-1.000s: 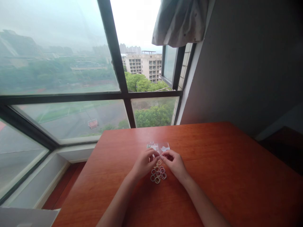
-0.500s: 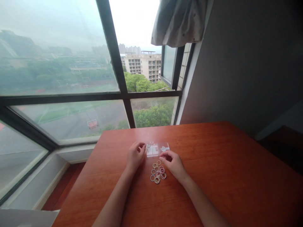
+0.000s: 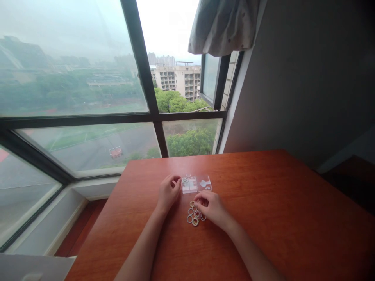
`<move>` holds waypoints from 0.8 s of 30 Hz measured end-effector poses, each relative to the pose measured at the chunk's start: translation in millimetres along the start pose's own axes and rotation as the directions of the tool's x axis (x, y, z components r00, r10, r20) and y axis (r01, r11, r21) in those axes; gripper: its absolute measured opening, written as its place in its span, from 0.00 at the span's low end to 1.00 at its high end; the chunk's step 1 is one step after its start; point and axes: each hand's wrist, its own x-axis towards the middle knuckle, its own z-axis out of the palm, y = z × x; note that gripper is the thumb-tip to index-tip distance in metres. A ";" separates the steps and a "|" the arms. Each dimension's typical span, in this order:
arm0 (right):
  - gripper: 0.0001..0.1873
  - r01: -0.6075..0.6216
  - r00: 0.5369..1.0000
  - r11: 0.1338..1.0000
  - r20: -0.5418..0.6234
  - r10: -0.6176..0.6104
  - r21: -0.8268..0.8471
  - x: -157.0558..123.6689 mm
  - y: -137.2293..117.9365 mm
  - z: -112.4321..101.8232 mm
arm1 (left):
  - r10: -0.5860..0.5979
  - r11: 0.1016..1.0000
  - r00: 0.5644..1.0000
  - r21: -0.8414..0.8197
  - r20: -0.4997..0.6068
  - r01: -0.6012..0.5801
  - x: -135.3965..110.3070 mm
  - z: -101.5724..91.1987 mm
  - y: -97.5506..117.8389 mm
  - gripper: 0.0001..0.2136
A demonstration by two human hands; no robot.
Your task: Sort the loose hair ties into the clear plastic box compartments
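A clear plastic box [image 3: 189,187] with compartments lies on the table, its transparent lid [image 3: 205,183] folded out to the right. Several pale hair ties [image 3: 185,180], ring-shaped, sit in its left compartment. My left hand [image 3: 170,191] is curled against the box's left side, thumb and fingertips on its edge. Nearer me lies a loose cluster of pastel ring-shaped hair ties [image 3: 195,221], grey, yellowish and pink. Over the upper right of that cluster is my right hand [image 3: 212,207], thumb and forefinger drawn together. It covers some ties, and whatever lies between its fingertips is hidden.
The reddish-brown wooden table [image 3: 258,203] reaches to the window frame [image 3: 117,119] at the back. A grey curtain [image 3: 224,27] hangs above, beside a window sash [image 3: 210,82] that stands ajar. A dark wall [image 3: 293,86] rises on the right.
My right hand has moved left and toward me, from beside the lid to over the hair ties, uncovering more of the lid. My left hand stays at the box. The view has shifted slightly.
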 end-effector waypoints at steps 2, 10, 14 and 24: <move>0.05 0.026 0.999 0.998 0.040 -0.024 -0.051 -2.8 -3.0 0.8 | 0.002 1.000 1.000 -0.006 0.001 -0.002 -0.8 -1.2 2.1 0.08; 0.04 0.027 0.992 0.989 0.125 -0.008 -0.147 -8.5 -13.1 4.2 | 0.013 1.000 1.000 -0.008 0.019 -0.013 -1.9 -5.0 10.5 0.08; 0.05 0.036 0.990 0.985 0.142 -0.012 -0.168 -9.2 -11.1 4.7 | 0.010 1.000 1.000 -0.013 0.019 -0.010 -2.1 -5.1 10.3 0.09; 0.05 0.054 0.992 0.994 0.118 -0.043 -0.095 -7.7 -4.8 6.1 | 0.013 1.000 1.000 -0.017 0.024 -0.012 -2.0 -5.2 10.7 0.08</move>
